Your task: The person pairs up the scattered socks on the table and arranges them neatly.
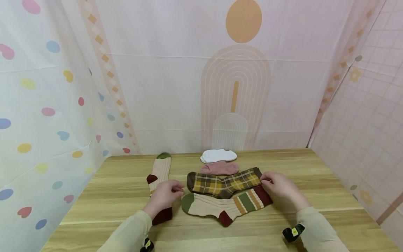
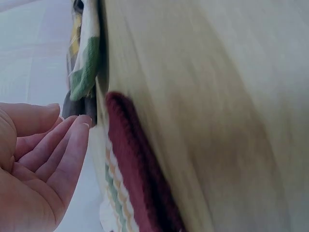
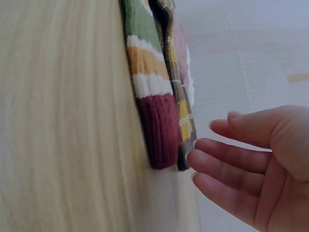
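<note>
A striped cream sock with a green toe and maroon heel and cuff (image 1: 211,206) lies crosswise at the front. Behind it lies a yellow and brown plaid sock (image 1: 207,183). A similar cream sock (image 1: 162,166) lies lengthwise at the left, its middle partly hidden by my left hand (image 1: 165,196). In the left wrist view that hand's fingers (image 2: 67,154) are loosely bent and grip nothing, above the maroon cuff (image 2: 133,159). My right hand (image 1: 281,187) is beside the plaid sock's cuff; in the right wrist view its fingers (image 3: 231,169) are relaxed with nothing between them.
White socks (image 1: 218,155) lie at the back of the wooden table (image 1: 283,164), with a pink sock (image 1: 220,168) just in front of them. Patterned cloth (image 1: 170,87) hangs behind the table and on both sides.
</note>
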Available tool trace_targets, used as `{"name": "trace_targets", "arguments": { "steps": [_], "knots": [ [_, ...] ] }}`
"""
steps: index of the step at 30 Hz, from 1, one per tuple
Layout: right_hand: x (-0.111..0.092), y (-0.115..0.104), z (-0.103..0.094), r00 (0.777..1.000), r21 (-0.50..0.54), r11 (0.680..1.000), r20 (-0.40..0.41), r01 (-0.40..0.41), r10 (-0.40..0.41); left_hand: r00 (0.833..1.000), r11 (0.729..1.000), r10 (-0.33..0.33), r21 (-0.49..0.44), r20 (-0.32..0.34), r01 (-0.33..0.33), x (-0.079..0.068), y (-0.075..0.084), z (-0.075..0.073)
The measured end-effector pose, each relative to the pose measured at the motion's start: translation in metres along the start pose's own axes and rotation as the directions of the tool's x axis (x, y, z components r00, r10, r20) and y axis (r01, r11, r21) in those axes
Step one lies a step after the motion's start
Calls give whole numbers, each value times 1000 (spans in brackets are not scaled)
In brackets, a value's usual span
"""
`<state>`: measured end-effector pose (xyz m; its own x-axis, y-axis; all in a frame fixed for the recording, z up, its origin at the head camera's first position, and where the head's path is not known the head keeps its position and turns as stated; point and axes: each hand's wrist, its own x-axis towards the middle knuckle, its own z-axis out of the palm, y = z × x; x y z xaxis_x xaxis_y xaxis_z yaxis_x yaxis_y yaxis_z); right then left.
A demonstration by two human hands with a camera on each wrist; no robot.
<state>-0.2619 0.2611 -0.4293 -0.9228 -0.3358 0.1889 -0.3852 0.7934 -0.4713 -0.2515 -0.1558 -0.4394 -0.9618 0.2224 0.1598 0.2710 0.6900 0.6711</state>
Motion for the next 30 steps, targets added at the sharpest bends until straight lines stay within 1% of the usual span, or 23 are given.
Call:
{"name": "trace_targets", "arguments": {
  "steps": [6, 9, 13, 18, 20, 25, 30],
  "knots": [
    [2, -8, -1, 999, -6, 999, -20, 36, -36, 999, 999, -27, -43, -27, 26, -5, -4, -14],
    [4, -14, 0, 999, -1, 999, -12, 43, -43, 998, 998, -45, -53, -44, 43, -7, -6, -20],
    [6, -23, 4, 999, 24, 998, -3, 54, -54, 997, 998, -59, -31, -56, 58, -9, -10, -27],
    [10, -37, 10, 993, 44, 992, -10, 119, -119, 996, 999, -54, -8, -73, 53, -10, -17, -34],
    [12, -43, 12, 989, 48, 988, -12, 146, -145, 996, 999, -51, 7, -77, 51, -11, -19, -38],
    [15, -55, 17, 984, 54, 982, -15, 180, -179, 996, 996, -45, 74, -80, 51, -11, -28, -46],
    [18, -65, 21, 978, 91, 974, -8, 206, -206, 997, 986, -13, 162, -70, 24, -12, -36, -54]
  ]
}}
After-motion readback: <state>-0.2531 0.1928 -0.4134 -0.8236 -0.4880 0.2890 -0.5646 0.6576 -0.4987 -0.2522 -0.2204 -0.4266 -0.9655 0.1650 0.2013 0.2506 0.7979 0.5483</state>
